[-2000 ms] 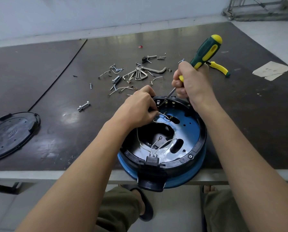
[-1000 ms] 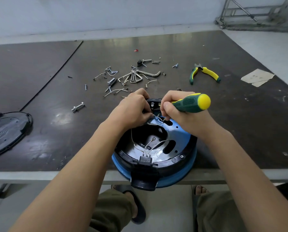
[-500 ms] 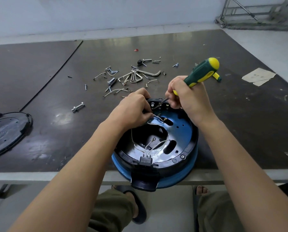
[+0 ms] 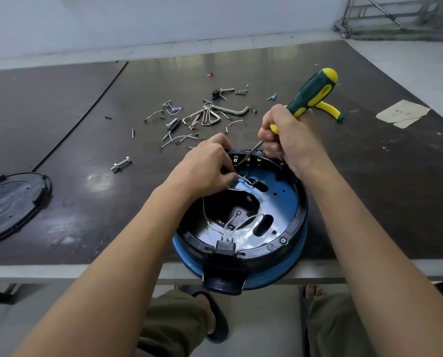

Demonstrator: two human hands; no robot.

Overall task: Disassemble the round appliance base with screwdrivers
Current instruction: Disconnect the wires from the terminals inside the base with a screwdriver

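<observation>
The round appliance base (image 4: pixel 279 202), blue with a black rim, lies open side up at the table's front edge, its plug socket overhanging toward me. White wires (image 4: pixel 237 222) run loose inside it. My right hand (image 4: pixel 290 143) grips a green and yellow screwdriver (image 4: pixel 310 92), handle tilted up to the right, its tip at the terminal block on the base's far rim. My left hand (image 4: pixel 205 168) pinches a wire at the far left of the rim, next to the tip.
Loose screws, bolts, hex keys and wire bits (image 4: pixel 202 114) are scattered behind the base. A bolt (image 4: pixel 121 164) lies to the left. A black round cover (image 4: pixel 9 204) sits at the left edge. Yellow-handled pliers (image 4: pixel 330 110) and paper scraps (image 4: pixel 402 113) lie right.
A second ago the screwdriver lay level in my right hand over the base; it has swung back up to the right, tip on the terminal block. My left hand stayed in place.
</observation>
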